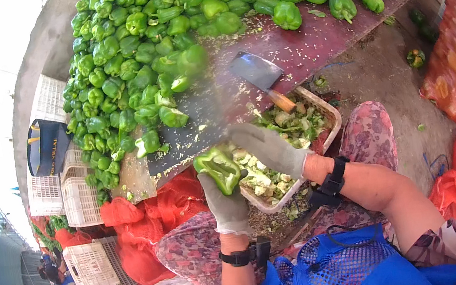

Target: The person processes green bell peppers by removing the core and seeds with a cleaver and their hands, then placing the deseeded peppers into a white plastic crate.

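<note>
My left hand [228, 207], in a grey glove, holds a hollow piece of green bell pepper [218, 166] with its cut side facing up. My right hand [273, 149], also gloved and slightly blurred, is stretched flat over a plastic tub [336, 118], and I see nothing in it. Inside the tub lie pepper cores, seeds and leafy scraps [261, 182]. A cleaver [257, 70] rests on the dark red tabletop [319, 40], its wooden handle sticking out past the edge above the tub. Cut peppers [173, 116] lie at the near side of a large heap of whole green peppers [141, 44].
White plastic crates [91, 265] stand at the left and lower left, beside red mesh sacks [135, 233]. A dark bag [47, 146] sits on crates. On the right, a full red mesh sack [455, 66] stands on the concrete floor. A person [63, 276] is in the far left background.
</note>
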Demonstrator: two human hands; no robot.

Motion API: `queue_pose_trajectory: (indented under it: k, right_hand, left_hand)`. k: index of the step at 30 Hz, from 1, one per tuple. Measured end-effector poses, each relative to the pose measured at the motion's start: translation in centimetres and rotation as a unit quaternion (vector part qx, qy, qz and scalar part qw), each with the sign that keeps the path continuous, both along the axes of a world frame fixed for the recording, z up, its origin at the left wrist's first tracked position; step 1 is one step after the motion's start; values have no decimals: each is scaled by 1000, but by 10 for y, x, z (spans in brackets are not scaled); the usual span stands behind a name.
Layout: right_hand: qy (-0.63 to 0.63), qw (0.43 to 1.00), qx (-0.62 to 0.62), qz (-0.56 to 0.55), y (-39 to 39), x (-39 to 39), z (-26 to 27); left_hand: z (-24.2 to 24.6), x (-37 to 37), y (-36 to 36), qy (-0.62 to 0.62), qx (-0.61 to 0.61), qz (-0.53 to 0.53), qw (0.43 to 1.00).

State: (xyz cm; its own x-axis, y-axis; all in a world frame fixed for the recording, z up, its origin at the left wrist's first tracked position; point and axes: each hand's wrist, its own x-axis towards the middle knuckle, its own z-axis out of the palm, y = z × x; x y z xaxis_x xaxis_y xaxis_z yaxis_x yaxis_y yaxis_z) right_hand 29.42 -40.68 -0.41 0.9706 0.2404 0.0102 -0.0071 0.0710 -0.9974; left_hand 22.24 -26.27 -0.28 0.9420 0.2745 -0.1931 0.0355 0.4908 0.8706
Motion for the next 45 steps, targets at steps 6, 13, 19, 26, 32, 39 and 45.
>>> queue_pose_trajectory:
  k: [6, 13, 19, 26, 32, 39, 45]
  right_hand:
    - [-228, 915, -325, 76, -6, -8, 3]
    - [-290, 884, -357, 85, 1, -3, -11]
    - [-130, 976, -175, -14, -10, 7, -7]
    - [-198, 926, -280, 157, -7, -15, 0]
    - [-255, 895, -307, 198, -1, -19, 0]
    - [-188, 964, -127, 141, -7, -17, -4]
    - [-293, 895, -335, -13, -13, -2, -2]
  left_hand:
    - [-17, -9, -5, 29, -103, -7, 994]
    - [-26, -18, -7, 56, -71, -1, 996]
    - [-10, -20, 6, 16, -181, -9, 983]
    - [-34, -19, 1, 34, -96, -36, 994]
    - [-37, -23, -2, 77, -52, -40, 995]
    - [-16, -14, 6, 27, -205, 16, 978]
    - [-15, -17, 11, 14, -147, -12, 989]
